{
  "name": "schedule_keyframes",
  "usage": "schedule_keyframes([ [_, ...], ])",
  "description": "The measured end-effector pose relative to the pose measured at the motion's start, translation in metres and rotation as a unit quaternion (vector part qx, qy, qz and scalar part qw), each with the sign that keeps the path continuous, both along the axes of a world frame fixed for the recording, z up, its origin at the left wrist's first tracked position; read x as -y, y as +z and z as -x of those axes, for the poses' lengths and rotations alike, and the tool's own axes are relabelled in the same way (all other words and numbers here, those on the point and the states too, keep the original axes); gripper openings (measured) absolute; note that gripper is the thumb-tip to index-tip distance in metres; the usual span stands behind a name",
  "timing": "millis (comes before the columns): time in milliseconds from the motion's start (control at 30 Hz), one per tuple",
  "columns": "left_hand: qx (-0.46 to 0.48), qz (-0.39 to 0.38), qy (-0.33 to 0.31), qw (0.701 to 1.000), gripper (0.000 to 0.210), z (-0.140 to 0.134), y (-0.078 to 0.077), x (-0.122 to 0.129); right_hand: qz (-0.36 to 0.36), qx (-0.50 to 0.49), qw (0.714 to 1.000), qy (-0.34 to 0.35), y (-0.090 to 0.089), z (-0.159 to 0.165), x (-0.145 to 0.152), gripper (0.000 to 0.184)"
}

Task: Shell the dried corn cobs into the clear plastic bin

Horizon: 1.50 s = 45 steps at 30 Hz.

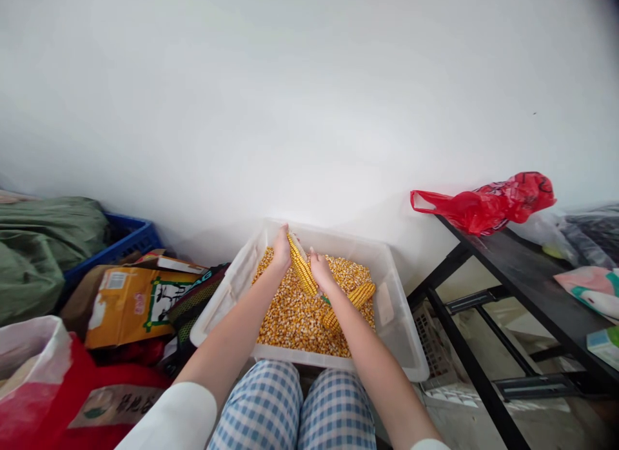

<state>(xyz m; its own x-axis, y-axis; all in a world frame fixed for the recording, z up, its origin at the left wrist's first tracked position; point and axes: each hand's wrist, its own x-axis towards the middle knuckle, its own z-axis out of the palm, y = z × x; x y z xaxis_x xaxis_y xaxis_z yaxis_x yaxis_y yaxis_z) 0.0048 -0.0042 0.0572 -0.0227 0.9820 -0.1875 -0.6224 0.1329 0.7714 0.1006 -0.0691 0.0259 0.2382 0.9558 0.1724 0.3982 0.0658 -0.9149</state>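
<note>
My left hand (282,251) is closed around the upper end of a yellow corn cob (302,267), which slants down to the right above a bin of loose kernels. Close against the cob's right side is my right hand (320,269), its fingers curled. A small green piece (325,300) shows just below that hand, but what the fingers grip is hidden. Under my right forearm, another corn cob (362,295) lies on the loose corn kernels (294,321), partly covered by the arm. All this corn is in a translucent plastic bin (406,334) before my knees.
A white wall (309,115) rises behind the bin. To the left are an orange cardboard box (126,305), a blue crate (140,234) and a red bag (106,398). At right stands a black table (527,276) with a red plastic bag (498,202) on it.
</note>
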Motion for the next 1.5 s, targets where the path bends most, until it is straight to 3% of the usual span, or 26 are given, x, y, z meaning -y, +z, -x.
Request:
schedule_keyframes([
  [133, 0.001, 0.024, 0.033, 0.999, 0.039, 0.009, 0.002, -0.005, 0.005, -0.051, 0.992, 0.119, 0.006, -0.005, 0.003, 0.059],
  [233, 0.003, 0.038, 0.061, 0.997, 0.038, 0.016, 0.0, -0.01, 0.02, -0.009, 0.984, 0.178, 0.011, -0.005, 0.007, 0.054],
  [300, 0.001, 0.034, 0.07, 0.997, 0.037, 0.018, 0.0, -0.011, 0.024, 0.03, 0.988, 0.148, 0.011, -0.002, 0.007, 0.053],
  [367, -0.001, 0.014, 0.061, 0.998, 0.037, 0.016, 0.001, -0.009, 0.04, 0.046, 0.995, 0.076, 0.008, 0.0, 0.005, 0.057],
  [467, -0.012, -0.015, 0.045, 0.999, 0.038, 0.011, 0.004, -0.005, 0.091, 0.01, 0.996, 0.019, 0.005, -0.001, 0.002, 0.064],
  [633, 0.018, 0.01, 0.062, 0.998, 0.038, 0.017, 0.0, -0.012, 0.09, -0.051, 0.978, 0.18, 0.013, -0.013, 0.008, 0.063],
  [700, 0.029, 0.016, 0.082, 0.996, 0.038, 0.024, -0.005, -0.017, 0.122, -0.042, 0.966, 0.223, 0.013, -0.013, 0.01, 0.063],
  [800, 0.025, 0.012, 0.099, 0.995, 0.038, 0.033, -0.009, -0.022, 0.157, 0.001, 0.968, 0.198, 0.009, -0.007, 0.01, 0.066],
  [1000, -0.022, -0.024, 0.094, 0.995, 0.042, 0.035, -0.005, -0.021, 0.076, 0.132, 0.978, 0.14, 0.003, 0.002, 0.012, 0.064],
  [1133, -0.061, -0.011, 0.08, 0.995, 0.045, 0.033, -0.004, -0.018, 0.101, 0.134, 0.976, 0.142, 0.001, 0.002, 0.01, 0.066],
  [1300, -0.034, -0.013, 0.074, 0.997, 0.042, 0.031, 0.0, -0.016, 0.158, 0.078, 0.984, 0.039, -0.003, -0.004, 0.003, 0.067],
  [1400, -0.005, 0.006, 0.084, 0.996, 0.041, 0.032, 0.002, -0.018, 0.191, -0.04, 0.976, 0.096, 0.002, -0.009, 0.003, 0.065],
  [1500, 0.033, 0.031, 0.103, 0.994, 0.04, 0.039, 0.002, -0.021, 0.156, -0.08, 0.968, 0.182, 0.009, -0.009, 0.007, 0.054],
])
